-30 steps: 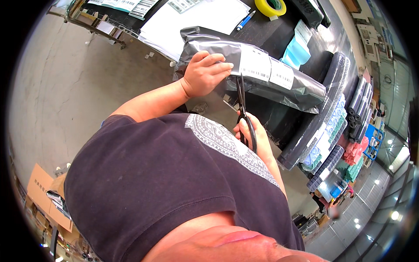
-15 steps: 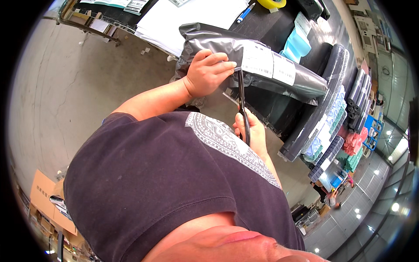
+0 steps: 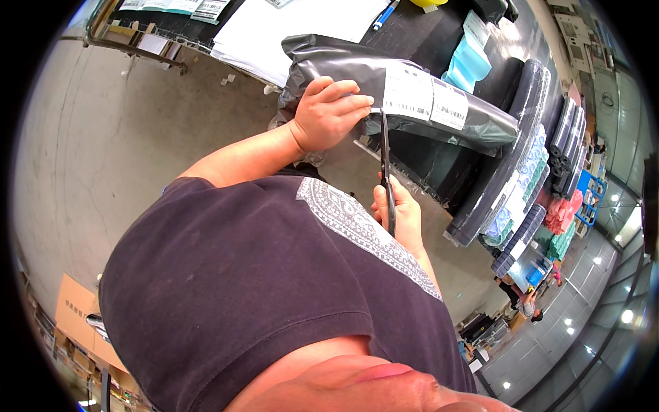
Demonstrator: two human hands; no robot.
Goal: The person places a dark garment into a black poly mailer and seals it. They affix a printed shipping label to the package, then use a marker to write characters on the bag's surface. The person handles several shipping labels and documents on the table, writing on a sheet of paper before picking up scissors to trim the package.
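Note:
A long parcel [image 3: 343,65] wrapped in black plastic lies across the dark table, with white printed labels [image 3: 408,93] on its upper face. My left hand [image 3: 328,115] is closed on the near edge of this wrapping, its fingertips just left of the labels. In my right hand [image 3: 405,214] is a pair of black-handled scissors [image 3: 386,161], held below the parcel. Their blades point away from me, and the tips touch or nearly touch the plastic by my left fingertips. Whether the blades are apart is hard to see.
White paper sheets [image 3: 295,27], a blue pen [image 3: 386,15], a yellow tape roll [image 3: 430,3] and a light-blue crumpled sheet [image 3: 469,63] lie on the table [image 3: 439,165]. Long dark plastic-wrapped rolls [image 3: 491,185] line the right side. Cardboard boxes [image 3: 82,319] stand at lower left.
The scissors and my right hand have shifted slightly to the right and toward me. My left hand keeps its place on the parcel. The view has tilted a little.

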